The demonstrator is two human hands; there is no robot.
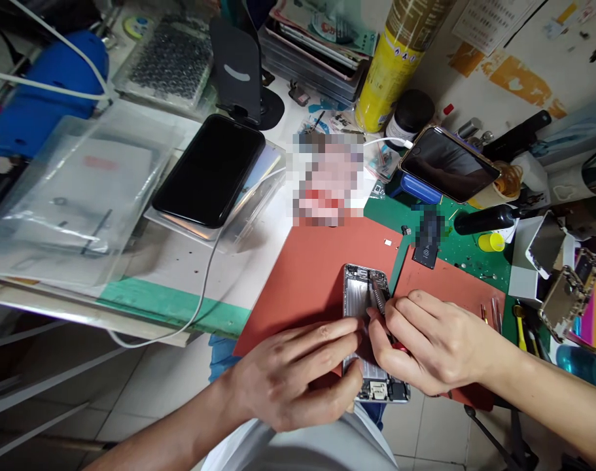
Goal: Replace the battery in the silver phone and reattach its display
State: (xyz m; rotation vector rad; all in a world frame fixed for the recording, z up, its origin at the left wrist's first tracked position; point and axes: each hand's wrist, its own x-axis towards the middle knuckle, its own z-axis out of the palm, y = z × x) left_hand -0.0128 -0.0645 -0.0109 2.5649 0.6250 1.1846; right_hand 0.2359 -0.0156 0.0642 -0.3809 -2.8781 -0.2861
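Note:
An opened phone housing [356, 294] lies tilted near the front edge of the red mat, its silver inside facing up and small parts at both ends. My left hand [302, 373] grips it from the left, fingers stretched over its edge and thumb near the lower end. In my right hand [425, 340] is a pair of ridged metal tweezers [377, 296], pinched between thumb and fingers, the tip pointing into the upper end of the housing. My right palm hides the rest of the tweezers and the housing's right side. A bit of red shows under that hand.
The red mat [298, 275] bears a black phone battery [426, 254]. A black phone [212, 170] rests on a case at left. Behind stand a phone stand [239, 78], a yellow spray can [390, 72] and a propped phone [447, 163]. A white cable [207, 275] hangs over the table edge.

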